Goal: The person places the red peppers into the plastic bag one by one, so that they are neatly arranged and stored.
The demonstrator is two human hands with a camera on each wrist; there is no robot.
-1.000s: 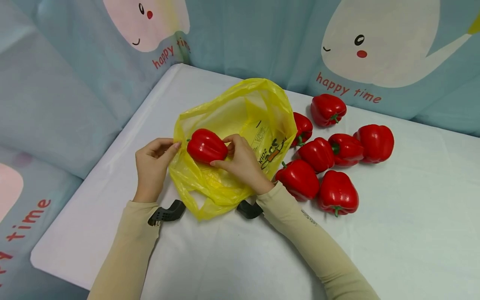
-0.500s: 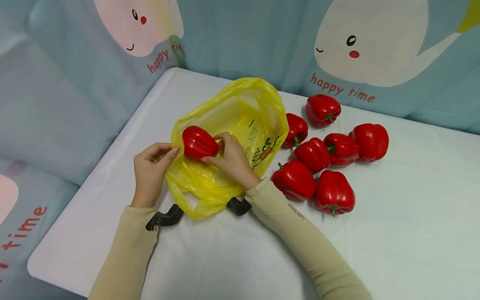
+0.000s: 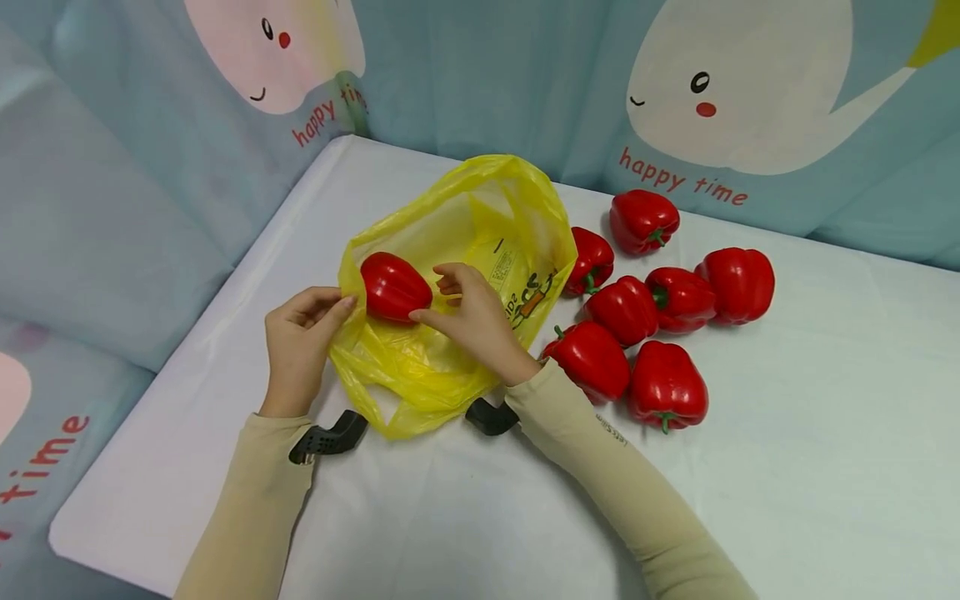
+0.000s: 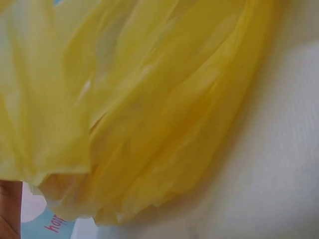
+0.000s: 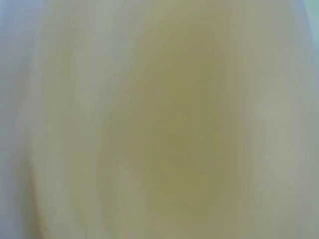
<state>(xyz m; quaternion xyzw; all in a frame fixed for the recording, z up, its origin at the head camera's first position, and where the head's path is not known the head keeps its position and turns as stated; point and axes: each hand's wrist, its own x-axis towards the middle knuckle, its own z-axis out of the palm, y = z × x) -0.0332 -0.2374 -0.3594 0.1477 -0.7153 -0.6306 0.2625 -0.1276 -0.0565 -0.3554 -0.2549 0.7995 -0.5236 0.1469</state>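
Note:
A yellow plastic bag lies with its mouth spread wide on the table. My left hand pinches the bag's left rim between thumb and fingers. Inside the bag, near that rim, lies a red bell pepper on its side. My right hand is over the bag's mouth, fingers parted and relaxed, with the thumb tip right at the pepper's right end. Yellow bag folds fill most of the left wrist view. The right wrist view is a blur of yellowish film.
Several more red bell peppers lie close together right of the bag, some against its side. One pepper sits farther back, near the printed curtain. The white table runs to a rounded corner at left.
My right hand carried the pepper left into the bag, then loosened its fingers and drew back slightly to the right. My left hand stays on the rim.

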